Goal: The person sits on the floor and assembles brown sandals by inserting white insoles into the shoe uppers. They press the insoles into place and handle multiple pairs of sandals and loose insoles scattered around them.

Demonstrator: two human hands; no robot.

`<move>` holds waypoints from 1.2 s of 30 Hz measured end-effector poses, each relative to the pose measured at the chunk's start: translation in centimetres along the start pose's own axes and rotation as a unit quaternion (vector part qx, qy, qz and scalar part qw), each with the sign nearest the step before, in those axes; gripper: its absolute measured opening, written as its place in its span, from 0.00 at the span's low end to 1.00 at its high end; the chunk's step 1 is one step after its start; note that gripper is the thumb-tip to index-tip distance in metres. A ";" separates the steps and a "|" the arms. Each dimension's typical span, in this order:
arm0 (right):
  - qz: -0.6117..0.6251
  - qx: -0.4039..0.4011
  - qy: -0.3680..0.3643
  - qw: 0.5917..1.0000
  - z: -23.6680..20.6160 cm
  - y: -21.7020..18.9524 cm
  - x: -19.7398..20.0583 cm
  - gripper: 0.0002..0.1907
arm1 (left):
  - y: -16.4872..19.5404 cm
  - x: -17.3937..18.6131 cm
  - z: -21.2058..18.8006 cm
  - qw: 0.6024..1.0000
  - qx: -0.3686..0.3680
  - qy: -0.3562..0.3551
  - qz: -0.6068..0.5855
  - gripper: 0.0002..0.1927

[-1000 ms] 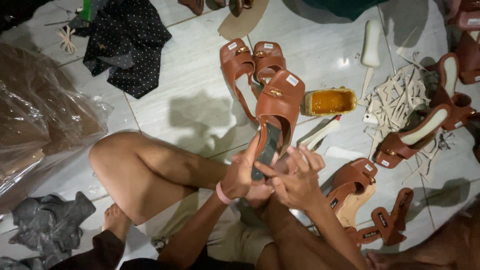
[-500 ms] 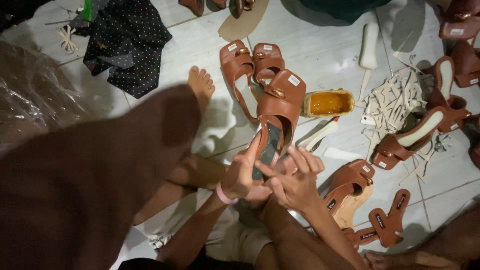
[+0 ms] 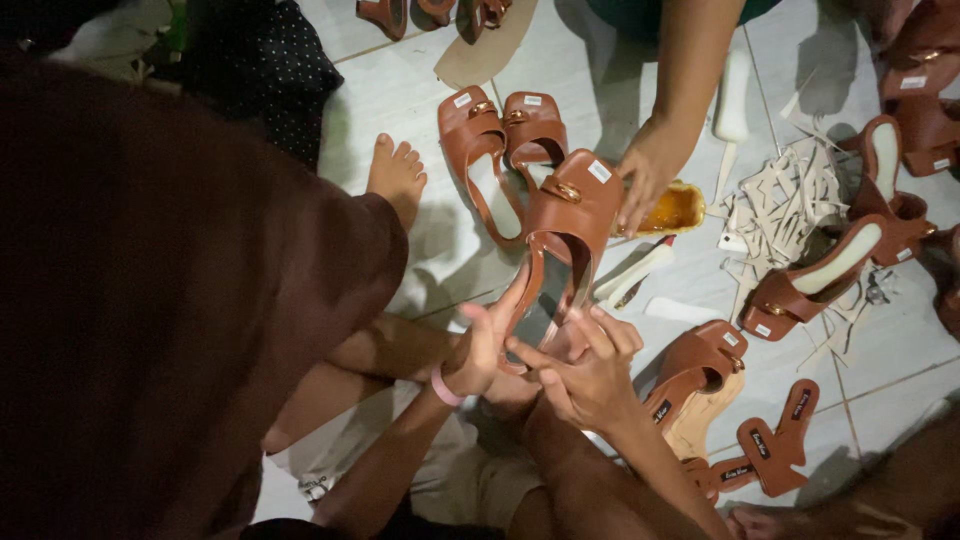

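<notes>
I hold a brown leather sandal upper (image 3: 562,232) with a gold buckle and a white tag, toe end pointing away from me. My left hand (image 3: 482,345), with a pink band on the wrist, grips its near left edge. My right hand (image 3: 582,370) pinches its near right edge, fingers curled over the rim. Two more brown uppers (image 3: 500,140) lie just beyond it on the pale tiled floor (image 3: 400,90).
Another person's hand (image 3: 648,175) reaches down to a yellow glue tub (image 3: 682,208). A dark brown sleeve (image 3: 160,300) fills the left. A bare foot (image 3: 396,178), pale cut strips (image 3: 775,215), brown sandals (image 3: 835,265), insoles (image 3: 775,450) and dotted black cloth (image 3: 255,65) lie around.
The dark sleeve has spread over the whole left side. Another person's arm has come down from the top to the glue tub. My hands stay on the sandal upper.
</notes>
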State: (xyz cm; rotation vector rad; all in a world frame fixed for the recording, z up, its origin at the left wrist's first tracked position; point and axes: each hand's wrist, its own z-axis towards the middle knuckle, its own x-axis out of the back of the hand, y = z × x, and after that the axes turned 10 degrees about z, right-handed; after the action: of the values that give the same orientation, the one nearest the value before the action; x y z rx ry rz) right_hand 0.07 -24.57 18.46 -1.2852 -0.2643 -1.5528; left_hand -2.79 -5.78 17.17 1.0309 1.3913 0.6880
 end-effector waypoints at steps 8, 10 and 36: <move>0.034 -0.135 0.045 0.989 0.8 1.4 0.5 0.23 | 1.4 -1.6 0.3 0.979 -0.017 -0.058 -0.194 0.66; 0.033 -0.138 0.048 0.989 1.2 1.5 0.4 0.23 | 1.6 -1.7 0.4 0.987 -0.032 -0.057 -0.144 0.65; 0.036 -0.086 0.060 0.994 -2.5 2.2 0.3 0.20 | 0.6 -0.9 0.6 0.998 -0.021 -0.057 -0.016 0.65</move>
State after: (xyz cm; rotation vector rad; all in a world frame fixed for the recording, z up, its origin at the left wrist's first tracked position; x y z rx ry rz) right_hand 0.38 -27.45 16.78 -1.3125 -0.0085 -1.6110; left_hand -2.20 -6.46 18.04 0.9971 1.2874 0.6233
